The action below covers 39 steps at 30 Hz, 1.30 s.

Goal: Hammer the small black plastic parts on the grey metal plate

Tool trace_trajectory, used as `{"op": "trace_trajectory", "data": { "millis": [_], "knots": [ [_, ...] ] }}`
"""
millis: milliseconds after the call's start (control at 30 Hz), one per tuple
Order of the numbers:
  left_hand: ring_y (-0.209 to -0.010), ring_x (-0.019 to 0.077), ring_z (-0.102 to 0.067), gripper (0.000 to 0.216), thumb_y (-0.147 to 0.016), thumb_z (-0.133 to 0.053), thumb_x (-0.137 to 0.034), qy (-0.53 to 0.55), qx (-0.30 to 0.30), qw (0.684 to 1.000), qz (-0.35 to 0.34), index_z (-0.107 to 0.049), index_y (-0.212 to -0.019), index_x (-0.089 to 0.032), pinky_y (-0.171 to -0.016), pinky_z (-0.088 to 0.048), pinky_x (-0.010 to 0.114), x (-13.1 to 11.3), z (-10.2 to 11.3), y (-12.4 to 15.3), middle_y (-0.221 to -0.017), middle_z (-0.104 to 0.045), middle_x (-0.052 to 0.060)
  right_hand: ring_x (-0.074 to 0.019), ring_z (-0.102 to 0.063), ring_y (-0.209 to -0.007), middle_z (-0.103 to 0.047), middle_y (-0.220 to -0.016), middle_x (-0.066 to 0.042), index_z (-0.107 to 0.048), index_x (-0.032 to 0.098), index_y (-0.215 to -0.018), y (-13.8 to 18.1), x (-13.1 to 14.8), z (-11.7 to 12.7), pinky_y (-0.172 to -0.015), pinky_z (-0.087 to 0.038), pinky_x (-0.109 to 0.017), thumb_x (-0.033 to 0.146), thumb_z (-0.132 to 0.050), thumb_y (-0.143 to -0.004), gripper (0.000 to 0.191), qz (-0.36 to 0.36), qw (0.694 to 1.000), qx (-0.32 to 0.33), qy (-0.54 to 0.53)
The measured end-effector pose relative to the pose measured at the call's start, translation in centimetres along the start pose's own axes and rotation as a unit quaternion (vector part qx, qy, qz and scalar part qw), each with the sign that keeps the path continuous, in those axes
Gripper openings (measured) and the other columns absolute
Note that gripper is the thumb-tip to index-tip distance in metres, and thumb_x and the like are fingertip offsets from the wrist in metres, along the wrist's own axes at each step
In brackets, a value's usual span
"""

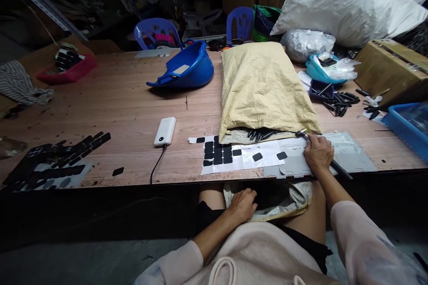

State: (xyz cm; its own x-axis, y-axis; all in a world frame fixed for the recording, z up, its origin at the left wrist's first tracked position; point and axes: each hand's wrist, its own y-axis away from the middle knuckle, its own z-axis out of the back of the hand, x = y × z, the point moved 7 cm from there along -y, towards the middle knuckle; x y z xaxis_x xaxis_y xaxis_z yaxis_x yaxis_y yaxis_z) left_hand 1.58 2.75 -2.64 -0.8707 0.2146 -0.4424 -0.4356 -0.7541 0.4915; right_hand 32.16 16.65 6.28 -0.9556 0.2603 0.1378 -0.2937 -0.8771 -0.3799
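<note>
My right hand (319, 153) is wrapped round a hammer (340, 170) at the front edge of the table. Its shiny metal head points to the far left and its black handle sticks out toward the near right. Under that hand lies a grey taped sheet (357, 151). Below the table edge, my left hand (242, 205) is closed over the mouth of an open sack (302, 207) on my lap; what its fingers hold is hidden. A yellow sack (264, 84) lies on the table, with several black pieces (259, 135) showing at its opening.
Black stickers (218, 151) cover part of a white sheet (247, 160). A white power bank (165, 130) with a cable stands left of it. Farther off are a blue basin (190, 67), a teal basket (326, 69), loose black handles (343, 102) and a cardboard box (394, 69).
</note>
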Motion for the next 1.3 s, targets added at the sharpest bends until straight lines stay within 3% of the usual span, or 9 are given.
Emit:
{"op": "trace_trajectory", "data": {
  "millis": [100,167,300,433,567,733,933,1033,1300],
  "knots": [
    [-0.094,0.0218,-0.072,0.020,-0.093,-0.065,-0.032,0.066,-0.061,0.990,-0.104,-0.075,-0.110,-0.026,-0.085,-0.057,0.031,-4.0,3.7,-0.3,-0.101,-0.077,0.003,-0.0236,-0.043,-0.089,-0.059,-0.100,-0.013,-0.072,0.019,-0.122,0.0,0.0,-0.1,-0.074,-0.027,-0.036,0.028,-0.053,-0.094,0.035,0.003,1.000,-0.003,0.006],
    [-0.090,0.0199,-0.071,0.018,-0.096,-0.063,-0.033,0.084,-0.140,0.977,-0.137,-0.075,-0.107,-0.025,-0.083,-0.056,0.030,-6.0,7.5,-1.5,-0.095,-0.076,0.002,-0.0234,-0.043,-0.088,-0.060,-0.100,-0.013,-0.072,0.019,-0.122,0.1,0.0,-0.2,-0.073,-0.026,-0.036,0.030,-0.051,-0.096,0.035,0.004,1.000,-0.004,0.009],
    [-0.095,0.0200,-0.067,0.022,-0.100,-0.058,-0.029,0.046,-0.297,0.950,-0.081,-0.072,-0.115,-0.021,-0.081,-0.056,0.029,-7.0,15.2,-6.0,-0.111,-0.070,0.007,-0.0231,-0.043,-0.088,-0.060,-0.100,-0.013,-0.071,0.020,-0.121,0.1,0.1,-0.1,-0.073,-0.024,-0.035,0.030,-0.051,-0.097,0.034,0.008,1.000,-0.006,0.012],
    [-0.106,0.0241,-0.065,0.016,-0.099,-0.060,-0.026,-0.037,-0.305,0.951,-0.013,-0.072,-0.108,-0.020,-0.085,-0.055,0.032,-6.4,18.6,-10.4,-0.115,-0.066,0.010,-0.0232,-0.043,-0.088,-0.060,-0.101,-0.013,-0.071,0.019,-0.122,0.2,0.1,-0.1,-0.072,-0.023,-0.035,0.031,-0.048,-0.099,0.034,0.010,1.000,-0.001,0.016],
    [-0.109,0.0254,-0.063,0.010,-0.096,-0.065,-0.024,-0.061,-0.287,0.956,0.000,-0.070,-0.103,-0.021,-0.086,-0.054,0.034,-5.8,18.8,-11.9,-0.117,-0.065,0.009,-0.0234,-0.043,-0.089,-0.060,-0.102,-0.013,-0.071,0.019,-0.123,0.2,0.2,-0.2,-0.073,-0.024,-0.035,0.030,-0.050,-0.098,0.034,0.007,1.000,0.003,0.020],
    [-0.108,0.0241,-0.061,0.012,-0.096,-0.066,-0.023,-0.061,-0.323,0.944,-0.041,-0.068,-0.108,-0.021,-0.088,-0.052,0.034,-6.3,18.1,-9.9,-0.114,-0.065,0.008,-0.0235,-0.042,-0.090,-0.059,-0.104,-0.012,-0.069,0.020,-0.124,0.3,0.2,-0.4,-0.075,-0.025,-0.035,0.028,-0.054,-0.095,0.034,0.001,1.000,0.012,0.021],
    [-0.103,0.0227,-0.062,0.012,-0.095,-0.071,-0.031,-0.024,-0.314,0.942,-0.119,-0.070,-0.105,-0.024,-0.087,-0.051,0.034,-7.6,13.6,-6.5,-0.105,-0.069,0.004,-0.0237,-0.042,-0.091,-0.059,-0.104,-0.012,-0.069,0.020,-0.124,0.2,0.2,-0.4,-0.075,-0.025,-0.036,0.029,-0.050,-0.097,0.034,0.004,1.000,0.005,0.017],
    [-0.100,0.0212,-0.064,0.013,-0.093,-0.073,-0.029,0.011,-0.301,0.947,-0.112,-0.071,-0.105,-0.024,-0.087,-0.051,0.032,-7.2,11.6,-6.5,-0.104,-0.070,0.003,-0.0234,-0.041,-0.090,-0.058,-0.104,-0.012,-0.070,0.020,-0.123,0.2,0.2,-0.4,-0.075,-0.025,-0.036,0.030,-0.051,-0.096,0.034,0.001,1.000,0.005,0.015],
    [-0.094,0.0185,-0.065,0.014,-0.088,-0.077,-0.027,0.104,-0.320,0.936,-0.101,-0.074,-0.101,-0.024,-0.087,-0.052,0.030,-6.0,11.2,-7.4,-0.098,-0.070,0.002,-0.0234,-0.042,-0.090,-0.060,-0.103,-0.013,-0.071,0.019,-0.123,0.2,0.2,0.0,-0.076,-0.027,-0.036,0.029,-0.051,-0.097,0.035,0.000,1.000,0.007,-0.003]
  ]
}}
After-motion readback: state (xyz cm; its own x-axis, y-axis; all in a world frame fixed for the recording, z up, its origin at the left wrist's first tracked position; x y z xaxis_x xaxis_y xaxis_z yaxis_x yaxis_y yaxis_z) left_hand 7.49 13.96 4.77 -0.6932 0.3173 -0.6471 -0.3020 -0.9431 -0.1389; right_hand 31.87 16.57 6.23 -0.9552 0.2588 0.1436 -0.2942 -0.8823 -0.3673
